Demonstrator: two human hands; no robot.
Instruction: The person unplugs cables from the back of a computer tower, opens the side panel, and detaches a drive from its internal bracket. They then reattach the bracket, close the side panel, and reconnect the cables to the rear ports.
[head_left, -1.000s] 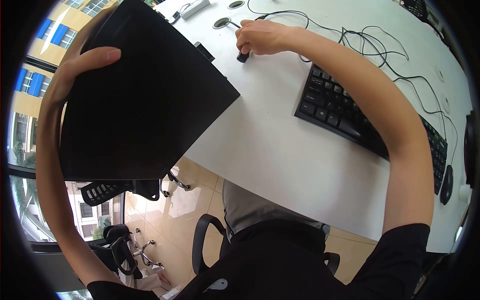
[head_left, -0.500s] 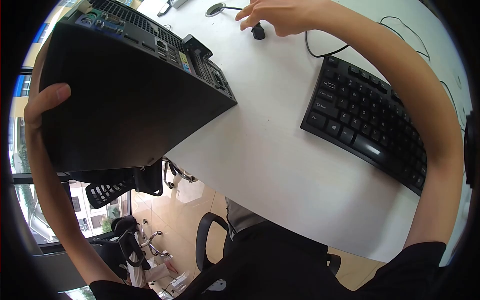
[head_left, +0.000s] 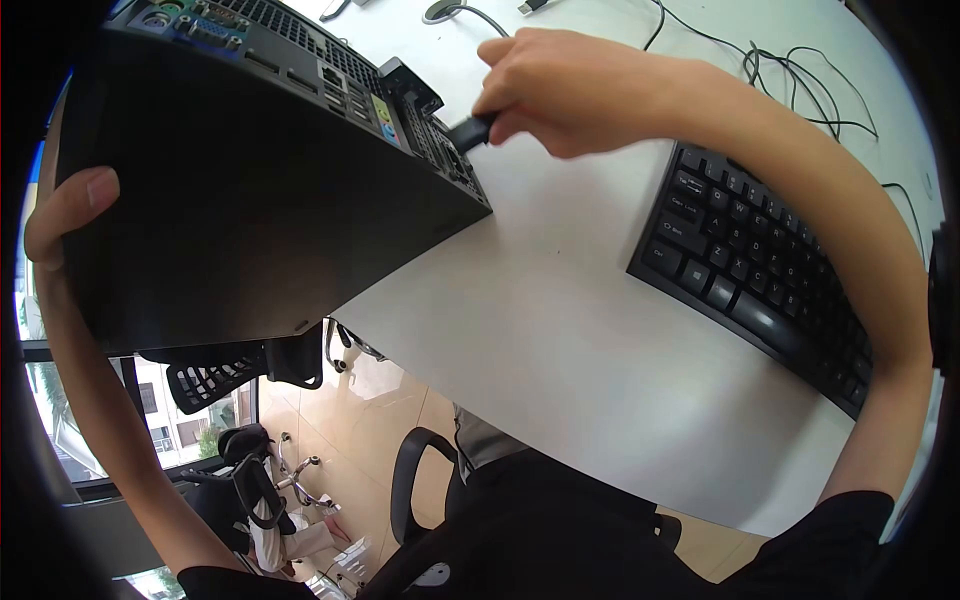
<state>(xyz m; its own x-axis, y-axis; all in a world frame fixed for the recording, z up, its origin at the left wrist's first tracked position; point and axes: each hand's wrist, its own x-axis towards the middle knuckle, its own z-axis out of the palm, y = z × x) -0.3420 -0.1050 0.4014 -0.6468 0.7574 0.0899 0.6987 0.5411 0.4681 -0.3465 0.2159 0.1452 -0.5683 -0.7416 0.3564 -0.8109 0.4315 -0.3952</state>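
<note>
A person's right hand (head_left: 575, 95) grips a black plug (head_left: 472, 132) at the back of a computer (head_left: 250, 200) clasped by the left hand (head_left: 72, 212) at the desk (head_left: 540, 310) edge, where a loose hold could tip it

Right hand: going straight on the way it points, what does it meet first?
Right hand, gripping a black plug, would likely meet the rear panel of the black computer case first, near its lower corner; whether they already touch is unclear.
</note>
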